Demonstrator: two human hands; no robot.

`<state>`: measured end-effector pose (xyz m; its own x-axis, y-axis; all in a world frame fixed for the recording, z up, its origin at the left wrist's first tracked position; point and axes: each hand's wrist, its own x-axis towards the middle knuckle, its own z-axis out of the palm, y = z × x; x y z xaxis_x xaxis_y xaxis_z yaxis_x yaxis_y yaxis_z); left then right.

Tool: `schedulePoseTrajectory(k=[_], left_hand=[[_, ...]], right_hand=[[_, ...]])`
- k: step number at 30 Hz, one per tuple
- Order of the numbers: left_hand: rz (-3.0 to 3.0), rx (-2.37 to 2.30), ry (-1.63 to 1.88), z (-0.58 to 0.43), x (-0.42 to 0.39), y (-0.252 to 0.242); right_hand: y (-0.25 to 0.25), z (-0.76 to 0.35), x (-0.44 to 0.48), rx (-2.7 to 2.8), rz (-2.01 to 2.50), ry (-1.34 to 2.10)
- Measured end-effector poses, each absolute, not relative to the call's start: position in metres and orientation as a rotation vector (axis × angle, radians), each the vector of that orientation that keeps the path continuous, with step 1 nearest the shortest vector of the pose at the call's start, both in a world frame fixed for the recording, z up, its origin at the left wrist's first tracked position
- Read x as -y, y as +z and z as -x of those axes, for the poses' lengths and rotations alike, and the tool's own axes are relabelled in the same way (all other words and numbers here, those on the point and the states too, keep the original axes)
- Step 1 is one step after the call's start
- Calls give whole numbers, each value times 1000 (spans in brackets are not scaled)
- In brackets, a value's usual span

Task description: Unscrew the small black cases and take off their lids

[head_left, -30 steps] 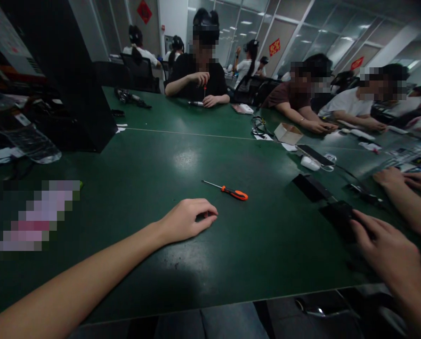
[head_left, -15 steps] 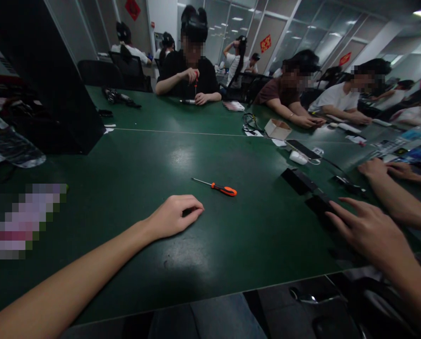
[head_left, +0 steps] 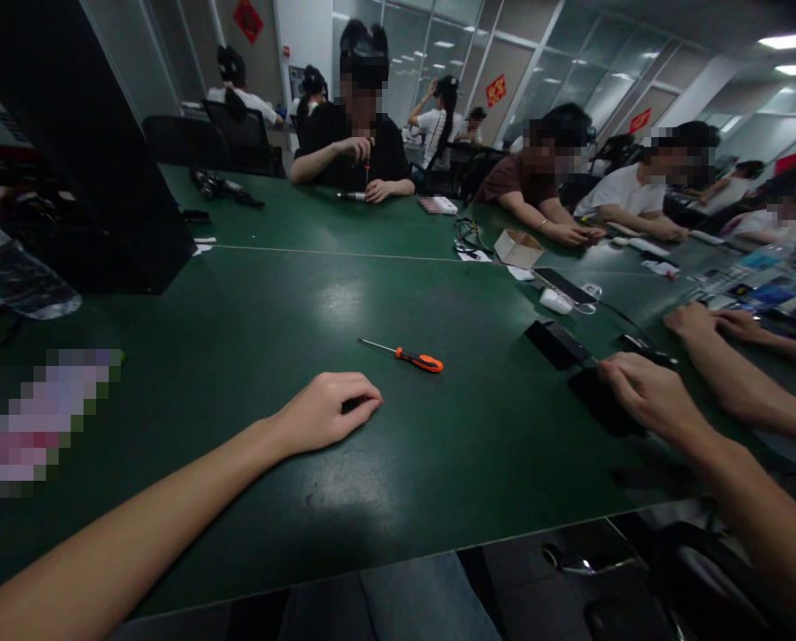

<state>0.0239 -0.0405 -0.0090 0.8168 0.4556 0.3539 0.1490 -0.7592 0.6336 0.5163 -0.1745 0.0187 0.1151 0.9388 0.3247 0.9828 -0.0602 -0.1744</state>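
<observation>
On one table [head_left: 451, 472], one screwdriver [head_left: 417, 359] lies near the left hand [head_left: 324, 414], fingers [head_left: 363, 388] pinched, empty; right hand's [head_left: 658, 393] grip unclear.

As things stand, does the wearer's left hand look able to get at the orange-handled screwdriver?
Probably yes: the left hand rests on the table just nearer the wearer than the screwdriver, and nothing visible stands between them.

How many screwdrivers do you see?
2. One orange-and-black screwdriver lies on the green table, just beyond the left hand. Another, apparently a red screwdriver, stands upright in the hand of someone opposite. More may be hidden.
</observation>
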Motion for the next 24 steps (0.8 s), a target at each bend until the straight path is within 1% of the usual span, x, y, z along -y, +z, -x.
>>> schedulePoseTrajectory(k=[2,6,7,12,16,24], left_hand=[[-2399,-448,659,-24,41,-9],[-2400,-438,653,-24,40,-9],[-2400,-435,655,-24,40,-9],[-2410,-423,669,-24,40,-11],[-2418,-419,671,-24,40,-11],[-2424,-423,650,-24,40,-10]], right_hand=[[23,-523,177,1893,2057,-184],[43,-535,177,1799,2035,-371],[44,-535,175,1795,2039,-372],[19,-527,163,1918,2058,-184],[10,-523,165,1888,2081,-211],[26,-528,171,1702,2154,-389]])
